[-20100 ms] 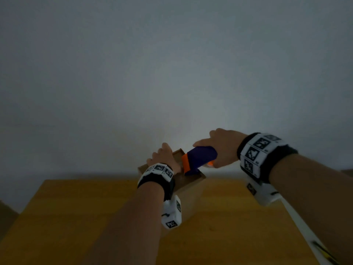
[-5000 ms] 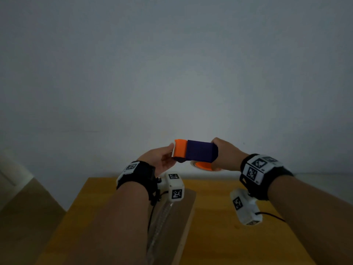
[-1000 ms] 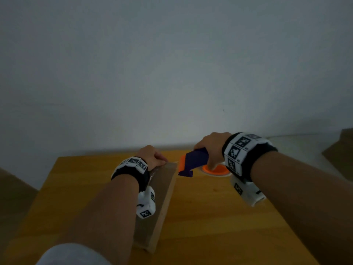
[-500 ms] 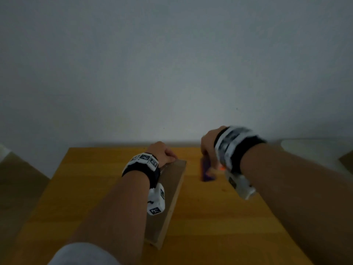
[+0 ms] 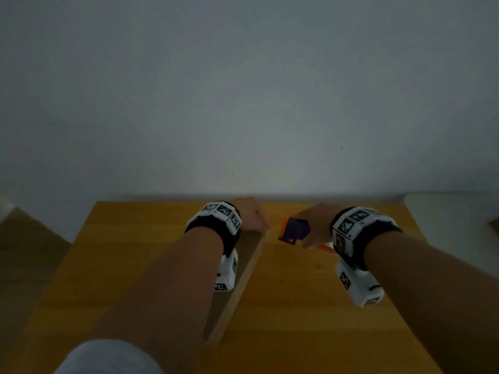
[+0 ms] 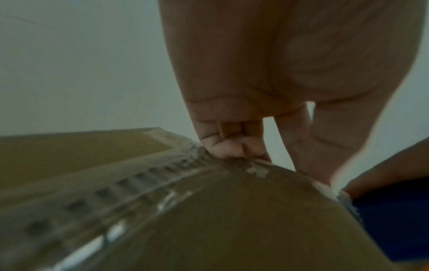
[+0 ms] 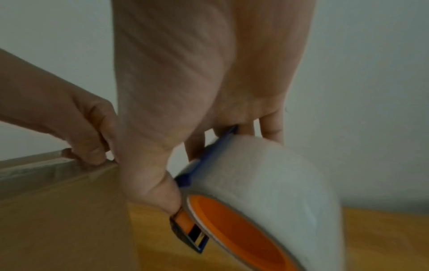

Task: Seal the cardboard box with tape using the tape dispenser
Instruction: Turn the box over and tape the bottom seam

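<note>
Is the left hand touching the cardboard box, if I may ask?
Touching: in the left wrist view, fingers of the left hand curl onto the cardboard box at its taped edge.

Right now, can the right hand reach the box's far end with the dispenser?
Probably yes: the right hand holds the tape dispenser beside that end of the cardboard box, though the left hand grips there.

Support surface: orange-yellow wooden table (image 5: 121,265) with a flat rectangular top and faint grain bands. Its far edge runs along a pale grey wall (image 5: 243,103). Resting directly on it: a long brown cardboard box (image 5: 247,271), narrow, left of the table's centre. Long axis runs near-to-far, skewed slightly right at the far end, which stops short of the table's back edge. A strip of clear tape (image 6: 144,183) runs along the box top. Lighting is dim.
</note>
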The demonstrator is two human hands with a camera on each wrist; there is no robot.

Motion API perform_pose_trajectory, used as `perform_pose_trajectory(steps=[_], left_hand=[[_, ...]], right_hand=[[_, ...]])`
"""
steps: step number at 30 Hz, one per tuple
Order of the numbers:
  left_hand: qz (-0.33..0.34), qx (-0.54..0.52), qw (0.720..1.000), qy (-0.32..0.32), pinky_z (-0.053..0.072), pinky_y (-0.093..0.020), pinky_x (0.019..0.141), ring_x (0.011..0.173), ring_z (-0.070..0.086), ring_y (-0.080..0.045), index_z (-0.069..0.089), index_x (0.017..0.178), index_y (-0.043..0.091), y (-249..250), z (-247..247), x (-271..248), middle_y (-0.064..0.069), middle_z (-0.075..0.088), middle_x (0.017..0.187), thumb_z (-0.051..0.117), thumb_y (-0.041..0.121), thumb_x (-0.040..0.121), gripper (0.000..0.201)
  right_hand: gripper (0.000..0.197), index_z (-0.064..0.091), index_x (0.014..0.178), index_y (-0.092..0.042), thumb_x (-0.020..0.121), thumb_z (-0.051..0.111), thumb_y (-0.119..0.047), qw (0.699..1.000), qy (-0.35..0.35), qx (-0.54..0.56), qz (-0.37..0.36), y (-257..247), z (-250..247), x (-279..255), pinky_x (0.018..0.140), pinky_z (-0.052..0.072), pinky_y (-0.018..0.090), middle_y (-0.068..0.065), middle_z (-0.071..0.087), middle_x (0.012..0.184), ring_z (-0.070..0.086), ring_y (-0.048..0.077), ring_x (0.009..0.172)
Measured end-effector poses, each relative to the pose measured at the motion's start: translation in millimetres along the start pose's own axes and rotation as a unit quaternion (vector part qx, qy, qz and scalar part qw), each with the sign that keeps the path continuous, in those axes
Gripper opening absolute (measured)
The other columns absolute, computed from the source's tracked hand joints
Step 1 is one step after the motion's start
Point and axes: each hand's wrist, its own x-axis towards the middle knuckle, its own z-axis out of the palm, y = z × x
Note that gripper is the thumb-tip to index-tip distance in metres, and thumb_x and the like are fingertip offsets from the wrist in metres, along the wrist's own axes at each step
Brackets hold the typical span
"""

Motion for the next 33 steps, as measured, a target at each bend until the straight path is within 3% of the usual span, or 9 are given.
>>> perform_pose_trajectory(steps=[3, 7, 14, 16, 20, 24, 27, 31, 33], left_hand=[[-0.001, 0.019, 1.000, 0.007, 0.052, -0.038, 0.089, 0.100, 0.063, -0.023, 0.074, 0.098, 0.021, -3.1, 3.0, 4.0, 0.000, 0.070, 0.108, 0.068, 0.040, 0.083, 0.025], [-0.044, 0.055, 0.997, 0.034, 0.049, -0.029, 0.061, 0.066, 0.057, -0.021, 0.071, 0.078, 0.015, 2.7, 9.2, 8.4, -0.004, 0.064, 0.072, 0.066, 0.045, 0.083, 0.031], [-0.046, 0.098, 0.993, 0.053, 0.051, -0.027, 0.061, 0.075, 0.066, -0.022, 0.072, 0.088, 0.013, 3.1, 14.4, 11.3, -0.006, 0.072, 0.087, 0.068, 0.039, 0.079, 0.028], [-0.051, 0.095, 0.993, 0.047, 0.051, -0.028, 0.062, 0.072, 0.065, -0.023, 0.070, 0.081, 0.012, 2.3, 13.5, 13.2, -0.006, 0.071, 0.081, 0.068, 0.040, 0.079, 0.028], [-0.057, 0.055, 0.997, 0.024, 0.040, -0.028, 0.060, 0.058, 0.046, -0.020, 0.052, 0.062, 0.016, -1.6, 7.3, 9.3, -0.003, 0.048, 0.061, 0.063, 0.042, 0.086, 0.037], [-0.044, -0.019, 0.998, 0.043, 0.047, -0.028, 0.072, 0.081, 0.060, -0.016, 0.069, 0.084, 0.021, -10.8, 3.4, 2.0, 0.003, 0.064, 0.082, 0.058, 0.034, 0.091, 0.018], [-0.032, -0.203, 0.976, 0.070, 0.054, -0.027, 0.077, 0.088, 0.064, -0.017, 0.067, 0.114, 0.016, -21.5, -5.1, -8.6, -0.007, 0.066, 0.106, 0.059, 0.012, 0.092, 0.024], [-0.061, -0.249, 0.949, 0.184, 0.054, -0.020, 0.061, 0.074, 0.064, -0.015, 0.068, 0.104, 0.013, -47.2, -18.1, -28.9, -0.009, 0.067, 0.096, 0.058, 0.004, 0.091, 0.019], [-0.092, -0.232, 0.940, 0.232, 0.055, -0.026, 0.065, 0.077, 0.064, -0.020, 0.070, 0.101, 0.010, -61.9, -22.1, -40.6, -0.009, 0.068, 0.089, 0.060, 0.006, 0.089, 0.015]], right_hand=[[0.049, 0.049, 0.127, -0.026, 0.083, 0.065, -0.042, 1.000, -0.006, -0.012, 0.004, -2.0, 6.3, 6.7, 0.081, 0.054, 0.037, 0.001, 0.063, 0.111, 0.062, 0.024, 0.097], [0.061, 0.044, 0.134, -0.026, 0.081, 0.068, -0.045, 1.000, -0.010, -0.016, 0.009, -2.8, 12.4, 13.8, 0.086, 0.054, 0.038, 0.000, 0.061, 0.120, 0.061, 0.025, 0.106], [0.067, 0.038, 0.138, -0.027, 0.081, 0.068, -0.046, 1.000, -0.027, -0.012, 0.004, -0.2, 29.3, 27.7, 0.089, 0.053, 0.037, 0.001, 0.058, 0.126, 0.059, 0.025, 0.111], [0.073, 0.034, 0.141, -0.026, 0.080, 0.069, -0.046, 1.000, -0.025, -0.005, 0.002, 0.3, 33.6, 29.8, 0.091, 0.052, 0.038, 0.001, 0.056, 0.130, 0.058, 0.025, 0.114], [0.083, 0.028, 0.146, -0.027, 0.078, 0.071, -0.047, 1.000, -0.019, 0.022, 0.000, 1.5, 39.8, 33.7, 0.092, 0.052, 0.036, 0.002, 0.055, 0.134, 0.057, 0.025, 0.117], [0.091, 0.017, 0.150, -0.027, 0.079, 0.071, -0.042, 0.998, -0.033, 0.060, -0.001, 1.1, 50.7, 34.5, 0.093, 0.050, 0.036, 0.005, 0.048, 0.142, 0.054, 0.026, 0.121], [0.092, 0.008, 0.152, -0.029, 0.083, 0.069, -0.036, 0.994, -0.042, 0.101, -0.002, 0.2, 57.8, 33.0, 0.095, 0.047, 0.036, 0.009, 0.037, 0.150, 0.049, 0.029, 0.127], [0.084, 0.010, 0.152, -0.031, 0.088, 0.064, -0.027, 0.987, -0.047, 0.150, -0.015, -4.4, 58.6, 29.9, 0.099, 0.046, 0.037, 0.011, 0.027, 0.155, 0.043, 0.030, 0.133], [0.080, 0.011, 0.152, -0.029, 0.090, 0.061, -0.027, 0.987, -0.051, 0.150, -0.021, -8.6, 58.4, 30.3, 0.100, 0.044, 0.036, 0.011, 0.024, 0.156, 0.040, 0.029, 0.135]])
